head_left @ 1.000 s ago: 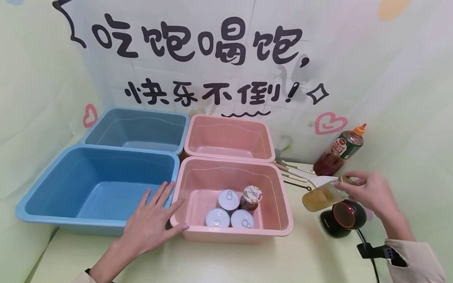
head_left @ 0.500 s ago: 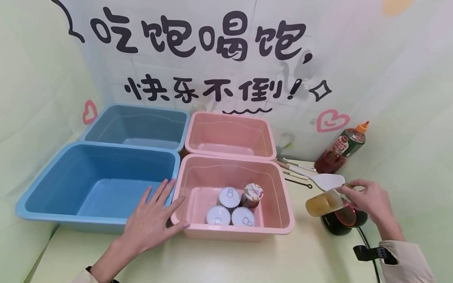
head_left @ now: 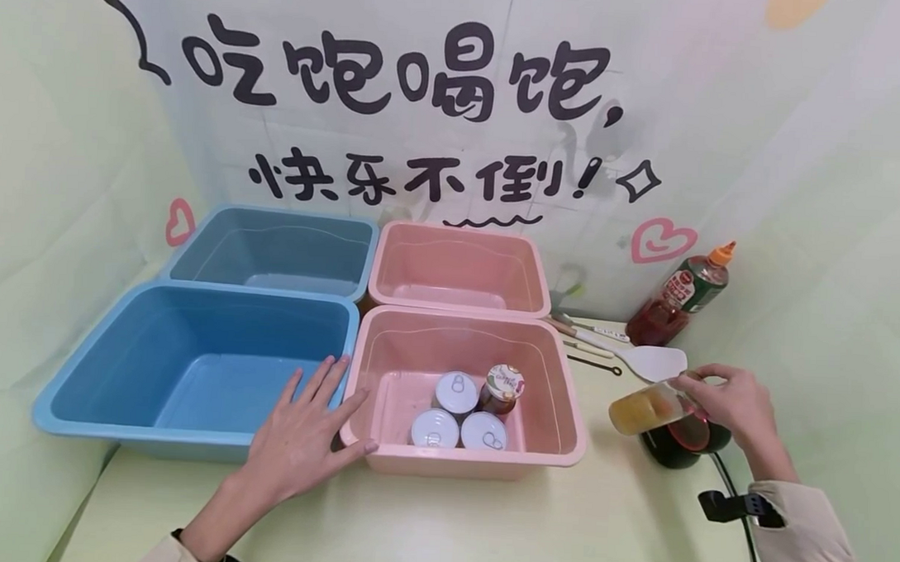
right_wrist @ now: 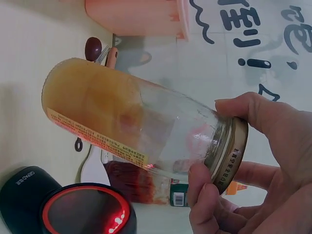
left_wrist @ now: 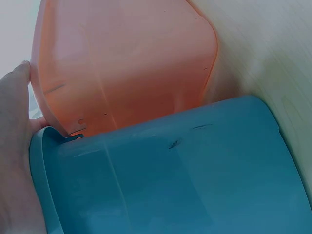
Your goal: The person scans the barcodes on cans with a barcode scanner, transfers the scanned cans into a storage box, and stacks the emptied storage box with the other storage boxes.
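Note:
My right hand (head_left: 736, 407) grips a glass jar (right_wrist: 131, 117) by its lid end, thumb on one side and fingers on the other. Amber contents fill the jar's lower part, and a yellow label strip runs along its side. It is tilted, base pointing left, above a black scanner (right_wrist: 87, 209) with a red-lit ring. My left hand (head_left: 295, 441) lies spread with straight fingers over the meeting rims of the front blue bin (head_left: 194, 363) and the front pink bin (head_left: 481, 457). Inside that pink bin stand several cans (head_left: 457, 393) and a small jar with a patterned lid (head_left: 504, 382).
Behind the front bins stand a second blue bin (head_left: 272, 250) and a second pink bin (head_left: 458, 265). A sauce bottle (head_left: 676, 301) with an orange cap leans against the wall. A white spatula (head_left: 655, 361) and other utensils lie beside the bins. A black cable (head_left: 742, 523) trails from the scanner.
The right hand has brought the jar slightly down and to the right, nearer the scanner, with its base turned more leftward. The left hand stays in place on the rims.

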`<state>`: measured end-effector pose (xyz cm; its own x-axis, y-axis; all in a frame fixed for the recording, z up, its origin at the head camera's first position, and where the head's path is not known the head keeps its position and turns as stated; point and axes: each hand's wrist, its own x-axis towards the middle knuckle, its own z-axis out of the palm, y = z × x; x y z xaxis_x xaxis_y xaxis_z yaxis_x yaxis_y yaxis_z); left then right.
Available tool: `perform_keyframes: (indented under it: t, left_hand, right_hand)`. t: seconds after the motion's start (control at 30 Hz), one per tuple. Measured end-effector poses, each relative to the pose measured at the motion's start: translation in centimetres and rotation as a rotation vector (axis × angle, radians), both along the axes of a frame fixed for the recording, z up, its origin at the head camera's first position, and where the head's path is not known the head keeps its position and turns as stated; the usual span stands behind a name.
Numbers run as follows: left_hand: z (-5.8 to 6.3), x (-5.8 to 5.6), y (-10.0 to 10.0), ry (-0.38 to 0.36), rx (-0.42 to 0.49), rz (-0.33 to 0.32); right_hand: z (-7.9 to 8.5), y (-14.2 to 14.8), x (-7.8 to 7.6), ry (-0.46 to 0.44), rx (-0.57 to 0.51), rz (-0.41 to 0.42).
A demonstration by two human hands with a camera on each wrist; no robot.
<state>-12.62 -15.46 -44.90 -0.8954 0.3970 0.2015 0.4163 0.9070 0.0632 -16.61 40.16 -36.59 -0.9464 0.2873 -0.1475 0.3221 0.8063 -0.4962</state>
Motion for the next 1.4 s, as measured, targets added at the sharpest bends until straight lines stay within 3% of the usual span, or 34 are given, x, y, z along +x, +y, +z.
perform_keyframes:
  t: [0.2, 0.43, 0.87, 1.13, 1.4]
  left_hand:
    - [0.0, 0.1, 0.0, -0.002, -0.008, 0.002]
    - [-0.1, 0.1, 0.1, -0.011, 0.004, 0.006]
    - [-0.1, 0.1, 0.1, -0.002, 0.008, 0.013]
    - [0.0, 0.1, 0.1, 0.004, 0.008, 0.018]
    - [0.0, 0.2, 0.2, 0.001, 0.005, 0.022]
  right_hand:
    - [0.9, -0.4, -0.3, 0.103, 0.09, 0.055]
    - [2.1, -1.2, -0.7, 0.201, 0.086, 0.127]
    - [2.6, -1.9, -1.1, 0.47, 0.088, 0.208]
    - [3.4, -3.2, -2.6, 0.547, 0.099, 0.238]
    - [4.5, -4.4, -5.1, 0.692, 0.059, 0.345]
